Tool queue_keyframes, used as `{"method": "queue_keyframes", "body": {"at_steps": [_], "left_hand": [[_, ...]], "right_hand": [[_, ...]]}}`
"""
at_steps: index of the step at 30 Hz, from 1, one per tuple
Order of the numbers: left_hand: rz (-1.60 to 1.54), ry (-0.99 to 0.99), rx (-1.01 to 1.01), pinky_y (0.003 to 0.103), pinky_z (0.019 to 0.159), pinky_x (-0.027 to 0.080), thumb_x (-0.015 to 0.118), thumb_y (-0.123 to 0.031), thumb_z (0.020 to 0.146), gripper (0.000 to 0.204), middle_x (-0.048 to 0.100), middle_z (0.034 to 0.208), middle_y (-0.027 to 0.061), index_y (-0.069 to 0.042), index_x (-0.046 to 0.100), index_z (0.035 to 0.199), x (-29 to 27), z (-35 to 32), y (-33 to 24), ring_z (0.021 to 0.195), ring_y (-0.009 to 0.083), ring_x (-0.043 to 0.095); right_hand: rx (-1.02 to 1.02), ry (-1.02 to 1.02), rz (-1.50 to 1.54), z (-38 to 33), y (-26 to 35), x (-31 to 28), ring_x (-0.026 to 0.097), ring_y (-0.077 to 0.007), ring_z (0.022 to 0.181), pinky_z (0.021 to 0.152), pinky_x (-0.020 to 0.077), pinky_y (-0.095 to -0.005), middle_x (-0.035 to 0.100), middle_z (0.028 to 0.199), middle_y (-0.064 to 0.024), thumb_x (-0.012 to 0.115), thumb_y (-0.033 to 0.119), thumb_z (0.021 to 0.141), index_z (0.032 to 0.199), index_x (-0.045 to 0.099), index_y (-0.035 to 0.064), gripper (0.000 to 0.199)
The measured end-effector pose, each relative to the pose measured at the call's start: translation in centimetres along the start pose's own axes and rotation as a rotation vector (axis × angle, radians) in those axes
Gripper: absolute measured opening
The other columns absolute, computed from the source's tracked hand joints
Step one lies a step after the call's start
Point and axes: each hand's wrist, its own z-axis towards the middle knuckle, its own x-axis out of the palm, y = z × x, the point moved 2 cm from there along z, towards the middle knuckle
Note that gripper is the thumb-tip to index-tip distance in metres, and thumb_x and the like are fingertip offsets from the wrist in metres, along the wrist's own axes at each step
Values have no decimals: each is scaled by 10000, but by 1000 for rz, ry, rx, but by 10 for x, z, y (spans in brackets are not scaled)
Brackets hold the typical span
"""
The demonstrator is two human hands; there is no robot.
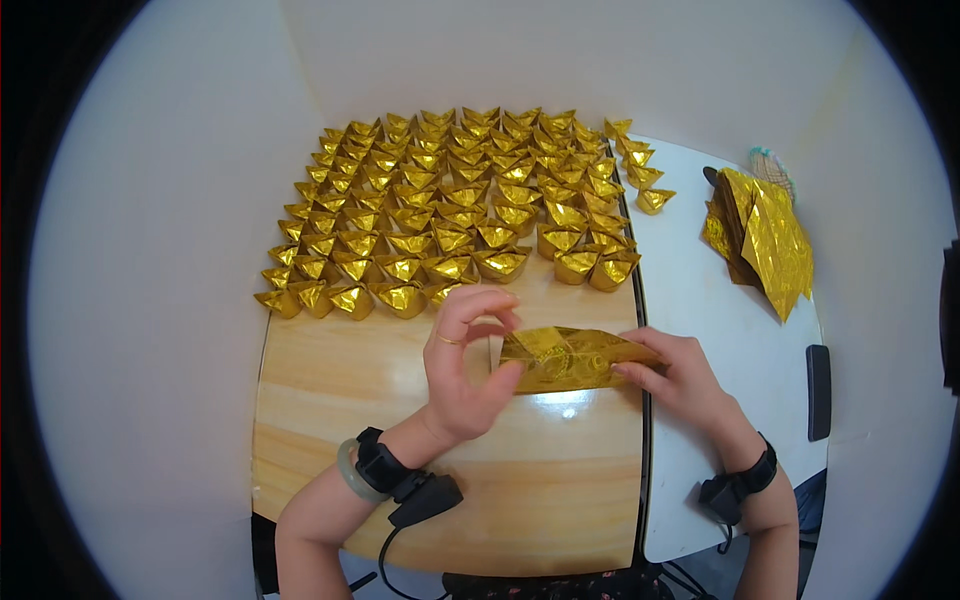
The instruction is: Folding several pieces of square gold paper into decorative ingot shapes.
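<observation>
A pale wood-grain surface point(540, 480) is being bordered along its far and left edges by plain off-white walls point(170, 300) and along its right edge by a glossy white surface point(715, 420). Its far part is being covered by rows of boat-shaped, shiny gold foil pieces point(410, 243). Near the far-right corner of the white surface, a loose stack of creased gold foil sheets point(775, 240) is being carried.

A flat, folded strip of glossy gold foil paper point(575, 362) is being held over the wood-grain surface, its right end reaching past that surface's right edge. This end is being pinched between thumb and fingers by the right hand point(690, 380). The left hand point(462, 365) is being held in a wide curve at the other end, thumb and fingers well apart; whether the foil is being touched there cannot be told.

The strip is being judged very light, thin and somewhat slippery, stiffened by its folds yet easily creased or torn. A gentle grip at both short ends is being favoured, the middle being left unpressed.
</observation>
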Motion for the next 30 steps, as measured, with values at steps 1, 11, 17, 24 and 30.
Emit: {"method": "queue_keyframes", "body": {"at_steps": [1,11,17,24,30], "left_hand": [[104,-48,117,322,766,504,682,-104,800,361,593,1055,139,-18,573,1133,1,1,-2,865,231,625],[455,663,224,366,794,516,676,-20,775,179,636,1033,91,-89,673,941,26,-3,5,971,298,602],[486,713,219,373,780,508,653,-60,838,115,626,1034,58,-99,658,947,28,-5,7,972,286,591],[424,758,159,379,744,491,676,-104,819,121,581,955,65,-82,587,899,24,-8,10,924,282,565],[496,719,177,382,719,502,682,-139,815,187,582,979,62,-92,593,973,27,-10,10,886,282,568]], "right_hand": [[13,3,9,0,-3,1,650,-304,716,655,519,-352,685,877,-120,694,193,875,1115,641,95,264],[96,-52,-60,3,4,1,666,-231,884,821,507,-316,655,1005,-119,742,71,819,1425,422,109,687],[-290,-221,-520,6,11,-2,409,-344,1312,1048,410,-418,418,1452,-141,758,71,727,1421,445,164,767],[-416,123,-506,-2,7,25,512,-317,1232,1028,434,-406,549,1337,-128,731,207,797,1305,538,62,562],[-483,43,-608,-5,16,22,614,-258,1085,884,531,-356,647,1176,-80,733,174,793,1134,629,56,375]]}}
